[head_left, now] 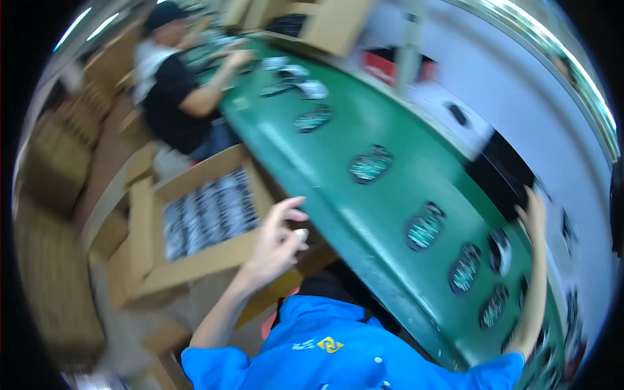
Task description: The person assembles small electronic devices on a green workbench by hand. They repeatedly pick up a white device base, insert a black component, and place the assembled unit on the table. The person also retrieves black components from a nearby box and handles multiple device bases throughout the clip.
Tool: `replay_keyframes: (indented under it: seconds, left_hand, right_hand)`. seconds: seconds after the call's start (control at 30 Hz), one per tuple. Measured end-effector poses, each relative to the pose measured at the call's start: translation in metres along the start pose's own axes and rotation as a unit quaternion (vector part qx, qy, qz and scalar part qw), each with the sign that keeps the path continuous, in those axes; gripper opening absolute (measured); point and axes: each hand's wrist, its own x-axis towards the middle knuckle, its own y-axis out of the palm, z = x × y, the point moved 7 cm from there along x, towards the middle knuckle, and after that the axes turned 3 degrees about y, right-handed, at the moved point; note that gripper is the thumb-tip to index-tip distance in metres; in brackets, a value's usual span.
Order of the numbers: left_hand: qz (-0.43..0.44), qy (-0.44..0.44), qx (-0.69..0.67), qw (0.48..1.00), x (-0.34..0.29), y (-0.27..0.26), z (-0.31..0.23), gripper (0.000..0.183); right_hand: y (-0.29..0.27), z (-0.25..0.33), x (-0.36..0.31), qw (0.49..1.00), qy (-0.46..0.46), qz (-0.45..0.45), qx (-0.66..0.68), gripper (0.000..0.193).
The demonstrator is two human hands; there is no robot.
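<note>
My left hand (278, 239) is raised at the near edge of the green work surface (286, 140), beside an open cardboard box. Its fingers are curled but apart, and I see nothing held between them; a small pale spot shows at one fingertip. Far to the right, my right hand (534, 211) reaches over the surface with fingers spread, next to a black panel (504, 172) at the far side. Dark oval pieces with green, light-streaked middles lie spaced along the surface, such as this oval piece (425, 226). A dark and white curved piece (499, 252) lies near my right forearm.
The open cardboard box (146, 227) at my left holds rows of greyish packed items (211, 211). A co-worker (179, 97) works at the far left, near loose white and dark parts (312, 89). Another cardboard box (331, 29) stands at the back; stacked cartons (52, 162) line the left.
</note>
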Motion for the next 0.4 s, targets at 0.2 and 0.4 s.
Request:
replay_keyframes:
  seconds: [0.2,0.4]
  left_hand:
    - [-0.176,0.05,0.229,0.956,-0.061,-0.046,0.045,0.036]
    - [-0.295,-0.126,0.356,0.878,-0.185,-0.058,0.2,0.026]
  right_hand:
    - [0.083,-0.042,0.026,0.948,-0.001,0.198,0.247,0.045]
    - [0.107,-0.079,0.06,0.947,-0.033,0.285,0.145,0.06]
